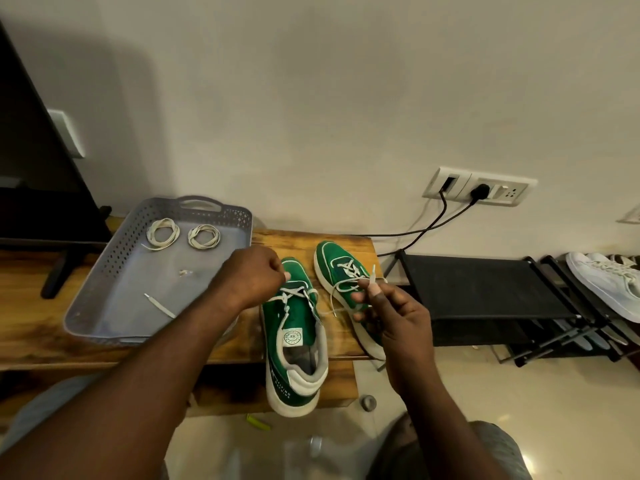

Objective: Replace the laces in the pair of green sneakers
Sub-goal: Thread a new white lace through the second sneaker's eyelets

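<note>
From my remote seat, centre frame: a green sneaker (pixel 294 341) lies on a wooden table (pixel 31 327), heel toward the bottom of the frame and hanging over the table's lower edge. A second green sneaker (pixel 341 268) sits just to its upper right, partly hidden behind the right hand (pixel 391 306).

The left hand (pixel 254 275), reaching in from the lower left, has its fingers curled tight and pinches a white lace (pixel 294 294) at the upper eyelets of the first sneaker. That lace is threaded loosely across the shoe's tongue.

The right hand, right of centre, pinches a white lace end (pixel 373 273) between thumb and fingertips, and the tip pokes upward above them. Its other fingers are curled. I cannot tell which shoe that strand belongs to, because slack strands run from both shoes toward the hand.

Left of centre, a grey perforated tray (pixel 117 254) sits on the table. It holds two coiled laces (pixel 162 233) (pixel 204 236) near its top edge and a loose lace strip (pixel 160 305) lower down.

At right, a black shoe rack (pixel 485 285) stands against the wall, with a white shoe (pixel 606 285) at the frame's far right edge. Above the rack, two black cables run from a wall socket (pixel 481 188). A small roll of tape (pixel 367 402) lies on the floor below the table.
</note>
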### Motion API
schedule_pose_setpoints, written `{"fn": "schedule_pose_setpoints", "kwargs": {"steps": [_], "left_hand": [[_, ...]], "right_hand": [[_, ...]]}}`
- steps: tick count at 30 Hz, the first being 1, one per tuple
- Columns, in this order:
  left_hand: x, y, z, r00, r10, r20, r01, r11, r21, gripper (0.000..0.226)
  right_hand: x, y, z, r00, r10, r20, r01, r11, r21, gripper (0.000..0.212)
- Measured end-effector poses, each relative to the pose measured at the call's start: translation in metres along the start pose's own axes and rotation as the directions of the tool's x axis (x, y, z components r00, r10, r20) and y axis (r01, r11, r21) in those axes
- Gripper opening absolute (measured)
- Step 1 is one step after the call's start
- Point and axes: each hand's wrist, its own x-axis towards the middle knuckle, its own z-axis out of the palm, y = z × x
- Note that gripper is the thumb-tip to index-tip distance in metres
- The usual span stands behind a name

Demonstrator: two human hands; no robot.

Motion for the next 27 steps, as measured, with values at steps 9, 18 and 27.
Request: {"fn": "schedule_pose_setpoints", "kwargs": {"steps": [9,18,27], "left_hand": [[-0.02,0.003,0.036,0.961,-0.112,0.252,0.058,0.975,0.213,0.042],[-0.012,-0.015,0.049,0.979,-0.175,0.107,0.167,0.982,0.083,0.017],[-0.01,-0.028,0.043,0.894,-0.391,0.22,0.447,0.813,-0.373,0.012]], "right_hand": [[0.026,0.052,0.016,0.996,-0.051,0.072,0.07,0.954,-0.293,0.012],[0.06,0.065,0.041,0.968,-0.008,0.251,0.107,0.919,-0.381,0.013],[0.081,0.085,0.063,0.939,0.029,0.343,0.261,0.588,-0.765,0.009]]}}
